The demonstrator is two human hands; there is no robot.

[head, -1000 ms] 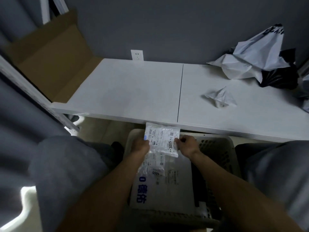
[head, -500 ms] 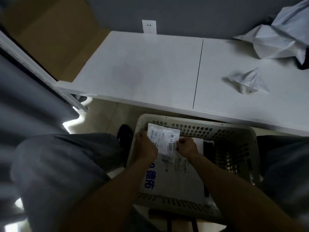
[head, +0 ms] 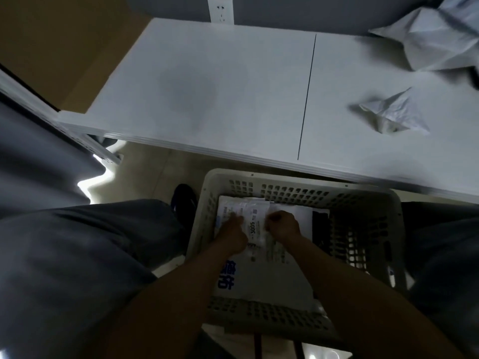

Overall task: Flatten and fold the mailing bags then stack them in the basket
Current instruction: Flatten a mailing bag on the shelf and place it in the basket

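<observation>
Since a second ago: folded bag (head: 255, 226) lowered from above basket (head: 285, 177) rim onto stack inside basket, far end. Left hand (head: 233, 233) and right hand (head: 282, 226): each grip pinches bag edge. Release next, likely. Crumpled bag (head: 391, 115) waits on surface (head: 207, 86) beyond basket.

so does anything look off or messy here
Only on the table: a small crumpled bag and a bigger rumpled bag at its far right corner lie unflattened. The stack in the basket looks flat, labelled bag on top.
</observation>
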